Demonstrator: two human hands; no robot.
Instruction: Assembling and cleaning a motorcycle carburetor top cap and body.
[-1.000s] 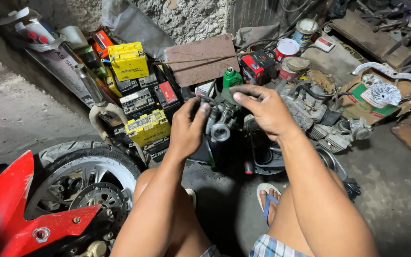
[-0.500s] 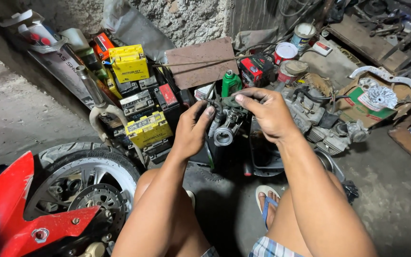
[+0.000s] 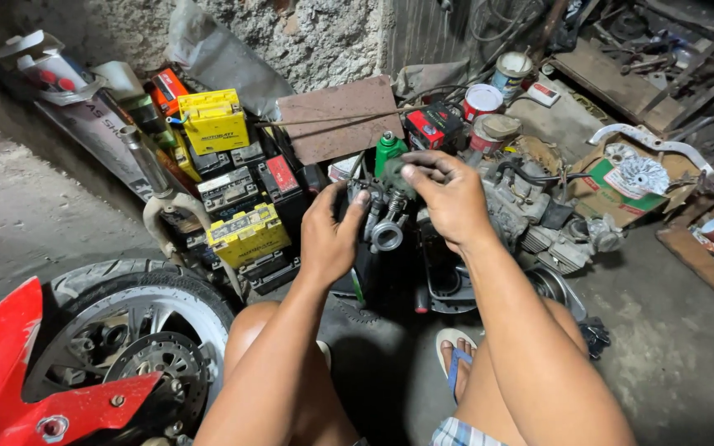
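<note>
A small grey metal carburetor-like part (image 3: 383,221) is held up in front of me with both hands. My left hand (image 3: 330,235) grips its left side, thumb pressed against the body near the round opening. My right hand (image 3: 446,194) closes over its top and right side, fingertips pinching at the upper edge. Just behind the part stands a green bottle (image 3: 388,149). My bare knees and a foot in a blue-strapped sandal (image 3: 454,351) are below the hands.
A stack of yellow, black and red batteries (image 3: 233,186) stands to the left, beside a bent metal pipe (image 3: 159,190). A motorcycle wheel (image 3: 130,330) with a red fender (image 3: 10,380) sits bottom left. Engine parts (image 3: 539,223), cans (image 3: 483,101) and a flat brown board (image 3: 342,116) crowd the back and right.
The view has shifted slightly. My right fingers have closed further over the top of the part, while the left hand keeps its grip.
</note>
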